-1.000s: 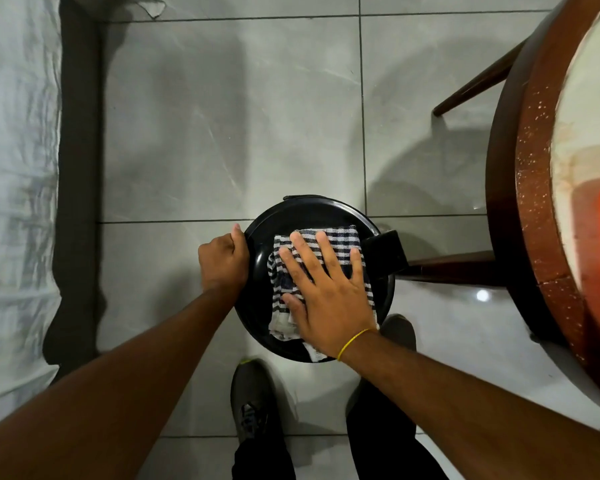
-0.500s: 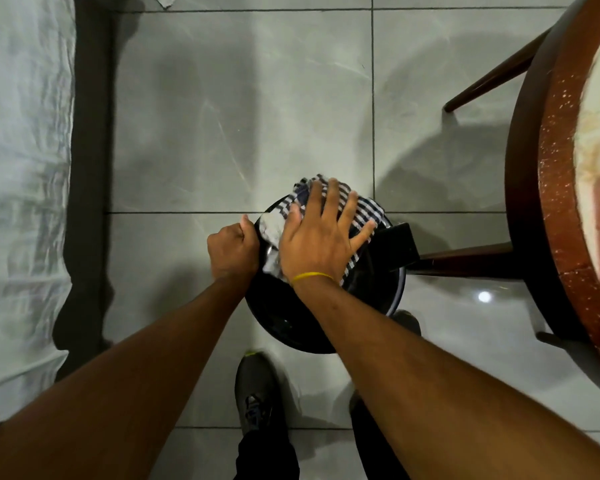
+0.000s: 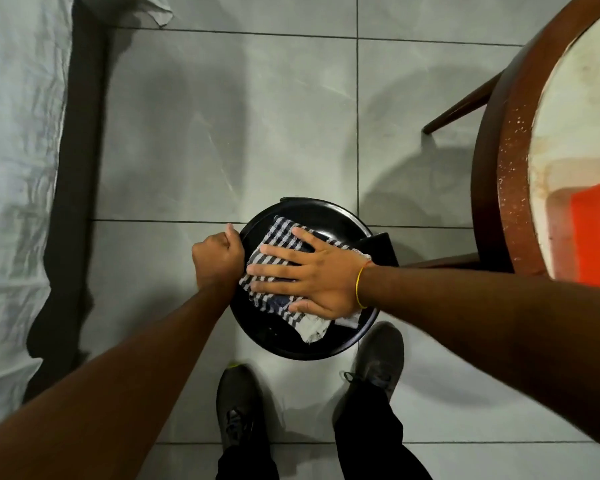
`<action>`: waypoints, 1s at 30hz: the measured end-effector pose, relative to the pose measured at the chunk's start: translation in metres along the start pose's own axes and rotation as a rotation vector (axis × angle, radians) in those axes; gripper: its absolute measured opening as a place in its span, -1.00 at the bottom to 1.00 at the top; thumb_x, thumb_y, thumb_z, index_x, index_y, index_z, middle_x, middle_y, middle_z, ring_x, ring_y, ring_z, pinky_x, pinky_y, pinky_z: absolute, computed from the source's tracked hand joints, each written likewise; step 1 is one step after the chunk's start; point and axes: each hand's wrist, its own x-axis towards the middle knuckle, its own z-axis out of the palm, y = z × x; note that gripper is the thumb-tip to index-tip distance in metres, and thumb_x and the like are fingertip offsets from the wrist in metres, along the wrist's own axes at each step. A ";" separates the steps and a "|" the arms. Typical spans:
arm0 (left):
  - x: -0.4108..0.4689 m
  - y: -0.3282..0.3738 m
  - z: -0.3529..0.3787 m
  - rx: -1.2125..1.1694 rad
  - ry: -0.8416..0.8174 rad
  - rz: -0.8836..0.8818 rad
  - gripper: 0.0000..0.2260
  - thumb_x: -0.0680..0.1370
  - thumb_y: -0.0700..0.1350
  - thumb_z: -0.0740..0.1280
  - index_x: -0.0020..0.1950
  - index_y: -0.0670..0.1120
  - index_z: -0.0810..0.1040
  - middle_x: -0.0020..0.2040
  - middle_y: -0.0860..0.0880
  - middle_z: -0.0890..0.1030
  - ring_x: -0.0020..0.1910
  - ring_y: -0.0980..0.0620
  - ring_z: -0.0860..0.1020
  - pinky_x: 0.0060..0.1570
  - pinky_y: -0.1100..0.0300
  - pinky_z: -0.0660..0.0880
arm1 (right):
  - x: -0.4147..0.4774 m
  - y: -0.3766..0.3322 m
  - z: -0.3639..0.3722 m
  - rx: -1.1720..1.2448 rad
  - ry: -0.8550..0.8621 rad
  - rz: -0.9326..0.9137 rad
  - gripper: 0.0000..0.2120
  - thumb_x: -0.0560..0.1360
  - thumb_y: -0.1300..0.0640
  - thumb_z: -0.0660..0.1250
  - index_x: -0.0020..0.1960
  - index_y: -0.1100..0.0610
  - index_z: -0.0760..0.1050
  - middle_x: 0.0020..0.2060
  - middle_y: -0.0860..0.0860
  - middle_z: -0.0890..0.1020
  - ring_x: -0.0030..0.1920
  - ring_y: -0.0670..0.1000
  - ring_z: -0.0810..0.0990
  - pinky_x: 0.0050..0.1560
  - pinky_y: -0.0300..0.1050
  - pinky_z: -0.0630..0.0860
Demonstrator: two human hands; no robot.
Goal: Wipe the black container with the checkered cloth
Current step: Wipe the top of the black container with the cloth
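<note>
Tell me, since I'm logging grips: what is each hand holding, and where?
Left hand grips black container at its left rim; right hand presses checkered cloth flat.

Floor (image 3: 222, 133): we see grey tiles with dark grout lines.
On it: we see the black container (image 3: 291, 344) near the middle, our two grey shoes (image 3: 239, 410) just beside it, and wooden table legs (image 3: 461, 109) toward the right edge.

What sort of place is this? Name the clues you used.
Probably a room in a home: a grey tiled floor, a round wooden table and a white sheet, perhaps on a bed.
</note>
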 end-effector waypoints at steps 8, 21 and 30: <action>-0.007 -0.001 -0.001 0.007 0.011 -0.139 -0.51 0.66 -0.08 0.18 -0.47 -0.16 0.26 -0.58 -0.02 0.25 -0.52 -0.17 0.31 -0.30 0.05 0.18 | 0.053 -0.053 0.005 0.159 0.257 1.132 -0.37 0.75 -0.18 0.06 0.79 -0.04 0.11 0.79 -0.02 0.13 0.79 0.15 0.06 0.72 0.42 0.01; -0.005 0.020 -0.017 0.188 -0.111 -0.022 -0.60 0.73 -0.08 0.14 -0.22 -0.23 0.54 -0.28 -0.28 0.63 -0.25 -0.33 0.60 -0.23 0.02 0.36 | 0.081 -0.048 -0.050 0.725 0.578 2.051 -0.38 0.73 -0.23 0.17 0.73 -0.04 0.21 0.78 -0.04 0.12 0.79 0.08 0.02 0.67 0.40 0.07; 0.015 0.163 -0.035 0.167 -0.705 0.585 -0.40 0.40 0.11 0.26 0.46 0.09 0.34 0.46 -0.08 0.47 0.46 -0.16 0.40 0.36 -0.33 0.40 | -0.041 -0.002 -0.064 0.878 0.055 1.747 -0.43 0.56 -0.20 0.46 0.44 0.09 0.52 0.49 0.09 0.42 0.54 0.24 0.42 0.51 0.29 0.34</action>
